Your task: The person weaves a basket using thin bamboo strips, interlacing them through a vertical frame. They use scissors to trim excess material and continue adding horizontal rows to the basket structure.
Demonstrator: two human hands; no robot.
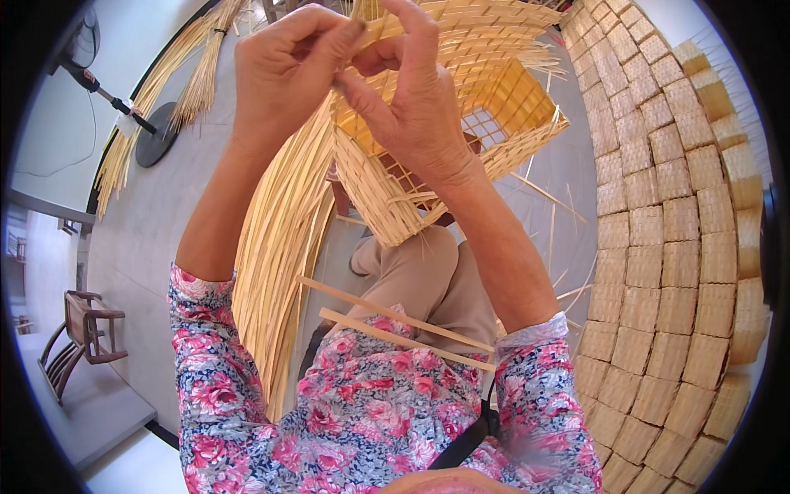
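Observation:
At the top of the view, my left hand (293, 77) pinches a thin woven-basket strip between thumb and fingers; the strip is mostly hidden. My right hand (419, 105) meets it fingertip to fingertip, index finger raised, its thumb and other fingers closed at the same spot. Beneath both hands is a rectangular basket (370, 191) of pale, bamboo-like strips, tilted, with an open-grid bottom. Its near corner reaches my knee. Long curved strips (481, 28) arch beyond the right hand. Two flat loose strips (407, 343) lie across my lap.
A thick bundle of long strips (278, 247) hangs at my left. Farther left are a tied bundle (200, 86), a fan's round base (157, 136) and a wooden chair (83, 339). Stacked woven baskets (660, 259) line the right side. Scraps (549, 197) litter the floor.

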